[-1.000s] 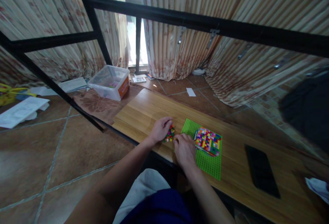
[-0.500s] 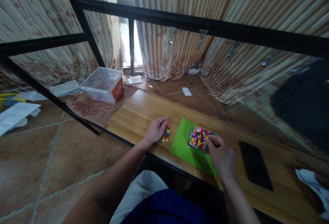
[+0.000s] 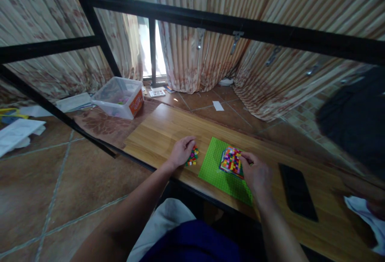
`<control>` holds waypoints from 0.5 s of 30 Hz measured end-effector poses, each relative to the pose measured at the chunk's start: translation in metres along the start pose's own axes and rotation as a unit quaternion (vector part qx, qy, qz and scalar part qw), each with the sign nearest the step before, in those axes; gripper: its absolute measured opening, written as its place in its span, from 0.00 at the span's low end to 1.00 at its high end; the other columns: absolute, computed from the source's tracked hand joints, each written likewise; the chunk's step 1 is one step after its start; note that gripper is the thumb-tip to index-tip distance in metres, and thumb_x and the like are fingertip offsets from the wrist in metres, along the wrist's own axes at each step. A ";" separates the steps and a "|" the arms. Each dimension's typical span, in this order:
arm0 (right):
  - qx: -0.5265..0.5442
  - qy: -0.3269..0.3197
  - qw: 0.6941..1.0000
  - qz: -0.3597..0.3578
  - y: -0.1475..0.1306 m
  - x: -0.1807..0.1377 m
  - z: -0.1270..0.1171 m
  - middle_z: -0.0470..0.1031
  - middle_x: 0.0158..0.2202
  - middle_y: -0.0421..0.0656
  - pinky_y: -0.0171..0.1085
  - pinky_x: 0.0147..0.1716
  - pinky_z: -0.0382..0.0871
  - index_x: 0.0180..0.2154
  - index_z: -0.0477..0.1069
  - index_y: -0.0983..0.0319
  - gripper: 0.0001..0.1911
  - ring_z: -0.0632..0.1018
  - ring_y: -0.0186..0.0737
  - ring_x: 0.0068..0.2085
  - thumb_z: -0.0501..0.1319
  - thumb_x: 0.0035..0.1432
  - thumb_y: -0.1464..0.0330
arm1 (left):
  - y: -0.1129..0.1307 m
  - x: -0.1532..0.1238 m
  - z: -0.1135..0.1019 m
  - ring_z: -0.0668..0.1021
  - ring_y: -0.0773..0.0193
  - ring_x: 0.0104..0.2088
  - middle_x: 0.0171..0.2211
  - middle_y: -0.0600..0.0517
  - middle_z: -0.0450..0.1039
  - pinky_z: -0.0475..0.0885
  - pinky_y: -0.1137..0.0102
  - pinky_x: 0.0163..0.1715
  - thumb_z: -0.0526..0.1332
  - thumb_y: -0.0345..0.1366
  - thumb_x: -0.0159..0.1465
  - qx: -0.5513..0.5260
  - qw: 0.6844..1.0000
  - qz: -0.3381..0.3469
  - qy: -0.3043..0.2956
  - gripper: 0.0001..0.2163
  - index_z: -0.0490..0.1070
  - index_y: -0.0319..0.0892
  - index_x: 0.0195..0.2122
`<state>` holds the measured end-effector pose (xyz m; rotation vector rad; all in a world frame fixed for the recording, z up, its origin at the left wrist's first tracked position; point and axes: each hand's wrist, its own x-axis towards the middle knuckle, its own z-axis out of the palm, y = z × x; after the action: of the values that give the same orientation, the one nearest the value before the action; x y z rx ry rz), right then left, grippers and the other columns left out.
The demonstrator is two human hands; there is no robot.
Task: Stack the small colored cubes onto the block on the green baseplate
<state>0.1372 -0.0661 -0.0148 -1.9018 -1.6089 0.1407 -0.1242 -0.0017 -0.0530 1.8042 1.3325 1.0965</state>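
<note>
A green baseplate (image 3: 215,170) lies on a low wooden table (image 3: 162,127). On it sits a square block of many-coloured small bricks (image 3: 231,160). My right hand (image 3: 255,174) rests at the block's right edge, fingers curled and pressed against the bricks. A small pile of loose coloured bricks (image 3: 192,158) lies on the table to the left of the plate. My left hand (image 3: 180,150) lies beside that pile with its fingers curled over it, touching the bricks.
A black phone (image 3: 296,192) lies on the table right of the plate. A clear plastic tub (image 3: 118,97) with an orange label stands on the floor beyond the table's left end. Black metal bars cross overhead. White cloth (image 3: 365,218) lies at far right.
My right hand moved from the loose brick pile across the plate to the right side of the brick block. My left hand stayed by the pile.
</note>
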 end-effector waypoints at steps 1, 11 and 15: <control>0.002 0.001 1.000 0.003 0.000 0.000 0.001 0.80 0.35 0.47 0.41 0.38 0.66 0.37 0.77 0.59 0.22 0.77 0.45 0.35 0.51 0.59 0.52 | 0.000 0.000 0.000 0.79 0.62 0.40 0.37 0.50 0.79 0.74 0.68 0.45 0.53 0.39 0.67 0.001 1.000 0.000 0.000 0.14 0.74 0.42 0.46; 0.008 0.022 0.999 0.031 -0.002 -0.006 -0.007 0.80 0.36 0.48 0.41 0.37 0.66 0.38 0.76 0.61 0.21 0.78 0.45 0.35 0.52 0.58 0.54 | -0.002 0.000 0.001 0.79 0.62 0.42 0.41 0.47 0.78 0.73 0.68 0.46 0.53 0.38 0.67 -0.001 1.000 0.010 0.002 0.14 0.74 0.40 0.47; 0.014 0.055 0.998 0.025 0.003 -0.005 -0.008 0.79 0.36 0.50 0.42 0.38 0.67 0.39 0.76 0.62 0.23 0.77 0.46 0.35 0.53 0.58 0.52 | -0.002 0.000 0.000 0.79 0.62 0.43 0.42 0.48 0.78 0.73 0.68 0.47 0.53 0.38 0.67 0.002 1.000 0.008 0.000 0.14 0.74 0.41 0.47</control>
<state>0.1423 -0.0740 -0.0122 -1.8957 -1.4801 0.0759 -0.1248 -0.0012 -0.0551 1.8212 1.3223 1.1033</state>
